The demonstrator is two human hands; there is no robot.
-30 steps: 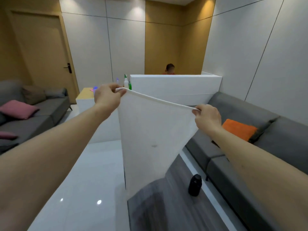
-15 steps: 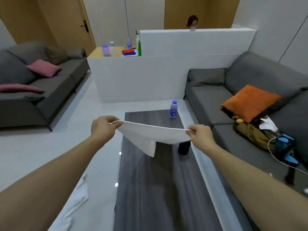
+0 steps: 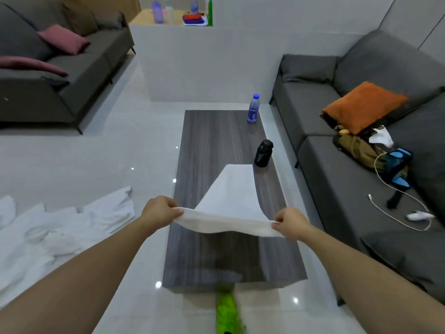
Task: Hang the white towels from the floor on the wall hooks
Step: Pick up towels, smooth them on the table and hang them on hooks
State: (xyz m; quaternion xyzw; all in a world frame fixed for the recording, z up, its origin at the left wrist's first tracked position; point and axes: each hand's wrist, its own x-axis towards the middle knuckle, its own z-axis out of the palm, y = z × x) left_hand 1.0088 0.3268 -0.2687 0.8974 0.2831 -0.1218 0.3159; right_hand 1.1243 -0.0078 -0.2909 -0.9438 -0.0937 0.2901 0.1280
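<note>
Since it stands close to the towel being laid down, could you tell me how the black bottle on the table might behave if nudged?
The black bottle stands upright, taller than wide, so it may tip. It looks cylindrical, so it would probably roll across the smooth table. The white towel looks soft and would likely only brush it.

Even, fairly bright overhead light leaves small glare spots on the glossy floor [image 3: 134, 150] and a soft shadow on the table [image 3: 209, 141], with wide-angle bending and slight blur at the edges.
</note>
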